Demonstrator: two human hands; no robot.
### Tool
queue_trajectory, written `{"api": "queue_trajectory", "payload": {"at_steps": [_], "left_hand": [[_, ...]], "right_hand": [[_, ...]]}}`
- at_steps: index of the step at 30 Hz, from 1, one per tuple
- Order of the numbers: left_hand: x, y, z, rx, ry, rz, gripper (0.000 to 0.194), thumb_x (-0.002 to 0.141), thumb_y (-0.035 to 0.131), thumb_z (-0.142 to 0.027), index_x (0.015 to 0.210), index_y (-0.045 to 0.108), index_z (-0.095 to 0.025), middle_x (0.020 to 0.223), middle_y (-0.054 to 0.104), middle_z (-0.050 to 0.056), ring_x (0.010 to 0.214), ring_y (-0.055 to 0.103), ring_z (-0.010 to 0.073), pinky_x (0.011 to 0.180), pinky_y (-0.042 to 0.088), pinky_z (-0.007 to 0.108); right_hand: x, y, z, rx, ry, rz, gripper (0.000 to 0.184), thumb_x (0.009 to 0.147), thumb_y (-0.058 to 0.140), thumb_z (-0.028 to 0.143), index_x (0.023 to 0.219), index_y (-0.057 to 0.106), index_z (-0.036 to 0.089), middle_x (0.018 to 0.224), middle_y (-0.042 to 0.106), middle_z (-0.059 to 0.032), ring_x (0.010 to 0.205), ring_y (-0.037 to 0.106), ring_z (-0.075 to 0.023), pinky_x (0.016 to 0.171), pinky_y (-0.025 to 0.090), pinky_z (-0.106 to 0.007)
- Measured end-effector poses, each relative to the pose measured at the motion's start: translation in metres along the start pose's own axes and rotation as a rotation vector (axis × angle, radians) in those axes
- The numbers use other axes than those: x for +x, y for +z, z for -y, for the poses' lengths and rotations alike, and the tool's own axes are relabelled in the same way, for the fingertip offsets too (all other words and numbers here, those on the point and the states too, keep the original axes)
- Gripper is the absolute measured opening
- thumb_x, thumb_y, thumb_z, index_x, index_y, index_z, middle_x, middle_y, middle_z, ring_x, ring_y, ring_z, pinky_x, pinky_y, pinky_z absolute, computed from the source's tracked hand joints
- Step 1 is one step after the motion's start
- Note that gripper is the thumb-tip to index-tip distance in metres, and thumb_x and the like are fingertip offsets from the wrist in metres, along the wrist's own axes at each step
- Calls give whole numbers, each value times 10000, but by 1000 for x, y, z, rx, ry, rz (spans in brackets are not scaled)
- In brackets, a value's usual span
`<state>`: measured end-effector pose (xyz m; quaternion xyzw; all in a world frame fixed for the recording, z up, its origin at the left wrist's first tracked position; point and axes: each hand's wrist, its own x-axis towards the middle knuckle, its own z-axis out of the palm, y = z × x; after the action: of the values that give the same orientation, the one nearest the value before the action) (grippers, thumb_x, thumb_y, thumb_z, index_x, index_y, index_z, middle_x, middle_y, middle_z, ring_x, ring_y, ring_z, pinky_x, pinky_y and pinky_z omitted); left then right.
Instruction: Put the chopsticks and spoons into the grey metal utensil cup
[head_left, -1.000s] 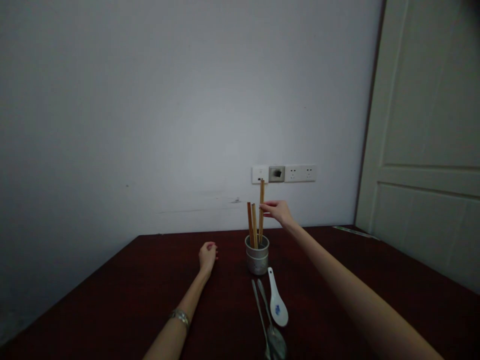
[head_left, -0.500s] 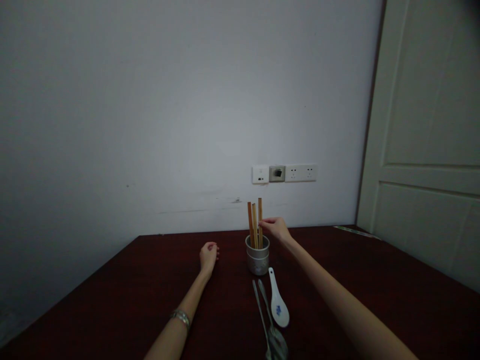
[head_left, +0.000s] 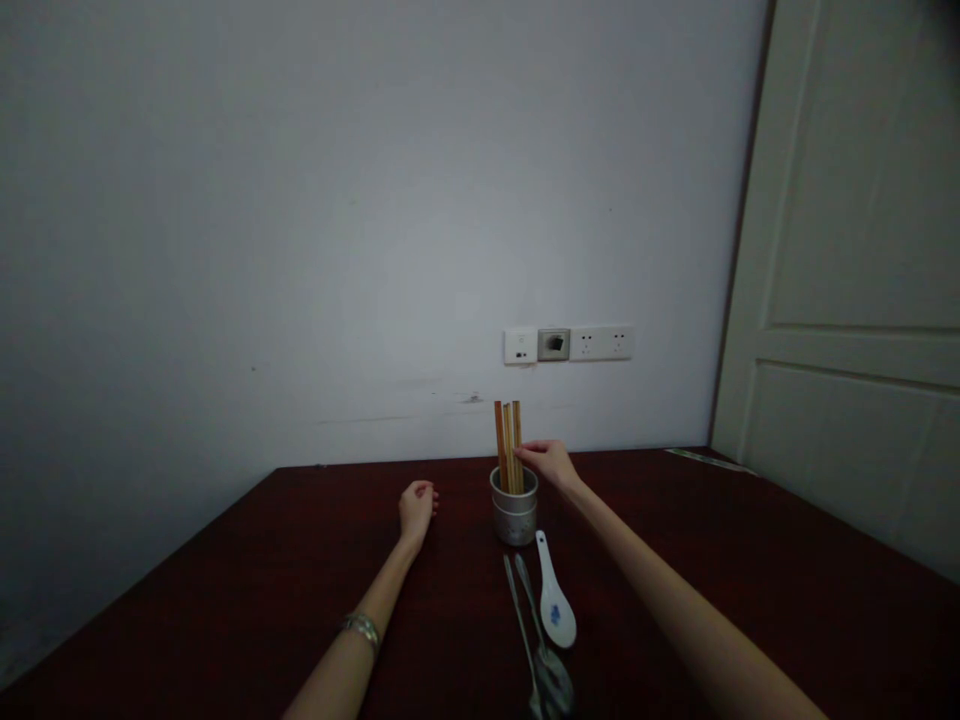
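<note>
Several wooden chopsticks (head_left: pixel 500 432) stand upright in a grey metal cup (head_left: pixel 515 522) with a ridge round it. My right hand (head_left: pixel 549 462) reaches in from the right, thumb and fingertips pinched on the rightmost chopstick (head_left: pixel 517 425) above the cup's rim. Whether that is one stick or two held together I cannot tell. My left hand (head_left: pixel 417 508) rests on the table left of the cup, fingers curled in and nothing visible in them.
In front of the cup lie a white spoon (head_left: pixel 556 610) with a blue mark and two metal spoons (head_left: pixel 555 680) with long handles. The dark red table (head_left: pixel 247 580) meets a wall with sockets (head_left: pixel 601 343). A pale door (head_left: pixel 847 300) stands at right.
The pinched chopstick has gone slightly lower and leftward, closer to the other sticks, with my right hand following. My left hand stays where it was.
</note>
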<state>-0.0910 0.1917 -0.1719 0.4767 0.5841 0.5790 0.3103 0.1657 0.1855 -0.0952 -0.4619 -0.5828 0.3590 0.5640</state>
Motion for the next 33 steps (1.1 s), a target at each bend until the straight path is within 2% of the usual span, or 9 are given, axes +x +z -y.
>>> {"api": "queue_trajectory", "payload": {"at_steps": [9,21,33], "left_hand": [[-1,0,-3,14,-2,15,142,743,398,-154,794,529,-130,613,562,15,458,527,88,406,411,173],[-3,0,-3,15,-9,19,145,742,404,-142,801,535,-119,603,566,18,441,522,84,405,406,171],[2,2,1,3,-7,21,133,724,421,-144,777,539,-115,569,561,8,411,509,80,398,396,172]], "right_hand": [[2,0,-4,76,20,11,270,543,698,320,686,672,93,623,669,-68,571,601,-157,563,469,-259],[-7,1,10,75,48,22,235,528,703,253,690,659,89,611,666,-52,557,594,-136,551,459,-239],[-3,1,-2,76,57,31,264,486,721,236,711,651,115,675,685,-54,670,633,-180,667,498,-296]]}}
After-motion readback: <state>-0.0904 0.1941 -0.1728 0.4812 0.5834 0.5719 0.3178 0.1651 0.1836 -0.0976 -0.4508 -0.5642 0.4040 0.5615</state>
